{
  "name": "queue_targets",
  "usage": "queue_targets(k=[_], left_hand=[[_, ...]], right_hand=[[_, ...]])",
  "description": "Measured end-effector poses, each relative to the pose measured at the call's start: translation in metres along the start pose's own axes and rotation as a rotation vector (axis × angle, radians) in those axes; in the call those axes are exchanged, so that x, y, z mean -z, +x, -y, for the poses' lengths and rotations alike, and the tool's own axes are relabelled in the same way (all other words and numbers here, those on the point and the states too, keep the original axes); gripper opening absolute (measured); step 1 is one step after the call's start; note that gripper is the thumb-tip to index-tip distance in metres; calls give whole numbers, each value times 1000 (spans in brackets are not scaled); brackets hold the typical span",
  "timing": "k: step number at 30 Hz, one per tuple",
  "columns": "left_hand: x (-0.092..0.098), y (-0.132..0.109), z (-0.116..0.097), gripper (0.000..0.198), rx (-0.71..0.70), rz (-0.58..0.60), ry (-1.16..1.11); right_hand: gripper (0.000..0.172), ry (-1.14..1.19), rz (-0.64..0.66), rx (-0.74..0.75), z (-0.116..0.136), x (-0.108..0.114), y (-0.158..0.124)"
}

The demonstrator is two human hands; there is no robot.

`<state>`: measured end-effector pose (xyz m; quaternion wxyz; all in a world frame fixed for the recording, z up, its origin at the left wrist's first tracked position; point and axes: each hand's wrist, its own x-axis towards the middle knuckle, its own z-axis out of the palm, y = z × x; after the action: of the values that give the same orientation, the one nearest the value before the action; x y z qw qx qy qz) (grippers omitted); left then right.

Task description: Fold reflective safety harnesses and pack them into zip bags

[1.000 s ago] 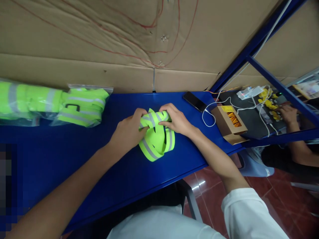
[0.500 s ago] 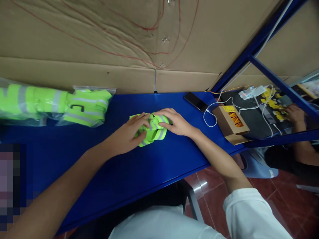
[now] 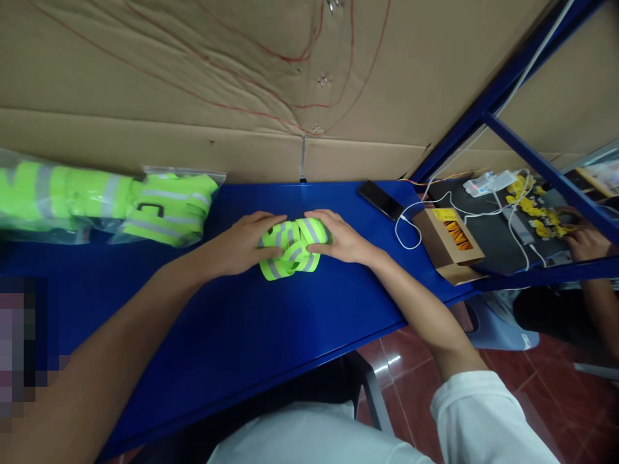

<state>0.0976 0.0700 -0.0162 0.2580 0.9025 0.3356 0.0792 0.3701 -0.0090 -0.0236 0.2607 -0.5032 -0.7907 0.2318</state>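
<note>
A bundle of neon yellow-green strap with grey reflective stripes (image 3: 293,248) lies folded and looped on the blue table (image 3: 309,316). My left hand (image 3: 249,243) grips its left end, thumb in front and fingers behind. At the other end, my right hand (image 3: 338,238) holds the bundle the same way, with its thumb on the near face. Both hands' fingertips are partly hidden behind the strap.
Clear bags of similar yellow-green straps (image 3: 169,209) line the table's back left. A black phone (image 3: 380,200), a white cable and a cardboard box (image 3: 447,245) are at the right. Beyond the blue frame, another person's hand (image 3: 587,241) is near yellow pieces (image 3: 544,219).
My left hand has moved from over the strap to its left end and now grips it. The bundle looks more compact. The other person's hand has shifted right and nearer.
</note>
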Motion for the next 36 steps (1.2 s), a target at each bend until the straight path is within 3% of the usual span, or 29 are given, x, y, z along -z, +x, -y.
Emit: queue_targets(k=[3,11,16,18,22,27,30,33,36], left_hand=[[-7,-13,-9,75,-46,-11,-15],[-21,-23,-12,105,58,-127,-205],[-19,-20,-15,99,68,-142,-164],[-20,-21,-18,95,63,-151,-150],[-27,-24,-23,83,-35,-173,-77],[-38,-34,-29,68,-245,-315,102],[-39,-39,-33,59,-296,-372,155],[-31,-44,-38,56,-278,-310,47],[-16,-46,-39,54,-203,-183,-187]], right_hand=[[75,33,37,7,-4,0,0],[78,64,92,36,2,0,-7],[52,167,83,-17,4,3,-4],[51,192,63,-96,3,6,-2],[74,214,149,-207,6,17,0],[50,291,341,-160,22,21,-4],[41,194,228,-94,27,14,-7],[35,115,129,1,29,10,-10],[34,123,132,33,34,12,-13]])
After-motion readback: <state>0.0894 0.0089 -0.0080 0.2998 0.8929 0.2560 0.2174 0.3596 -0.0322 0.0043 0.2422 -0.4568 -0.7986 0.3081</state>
